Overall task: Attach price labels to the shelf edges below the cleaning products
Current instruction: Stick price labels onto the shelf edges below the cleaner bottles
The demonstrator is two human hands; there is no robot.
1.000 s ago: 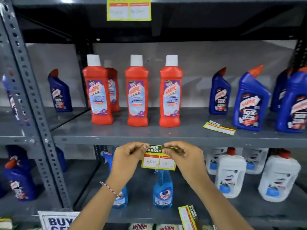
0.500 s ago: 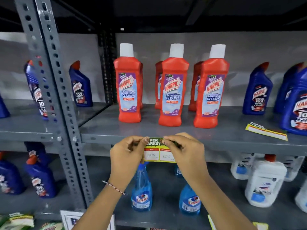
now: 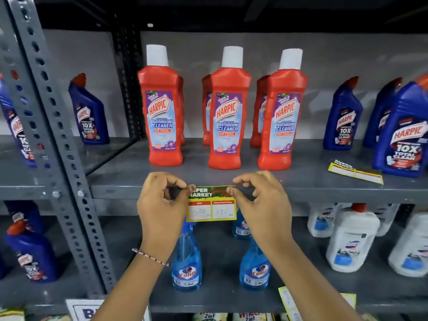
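A yellow-and-green price label (image 3: 212,209) marked 500 and 150 lies flat against the grey shelf edge (image 3: 324,195), below three red Harpic bathroom cleaner bottles (image 3: 228,121). My left hand (image 3: 159,205) pinches its top left corner with thumb and forefinger. My right hand (image 3: 261,205) holds its top right corner, thumb on the label and the other fingers curled above it. The label's lower half hangs below the shelf edge.
A spare label (image 3: 355,173) lies flat on the shelf to the right, beside blue Harpic bottles (image 3: 403,137). Below stand blue Colin spray bottles (image 3: 186,262) and white bottles (image 3: 352,239). Another label (image 3: 289,302) hangs at the lower shelf. A perforated grey upright (image 3: 58,135) stands left.
Both hands have lifted the label from below the shelf up onto its edge. My fingers have slid out to the label's top corners. The view has come closer.
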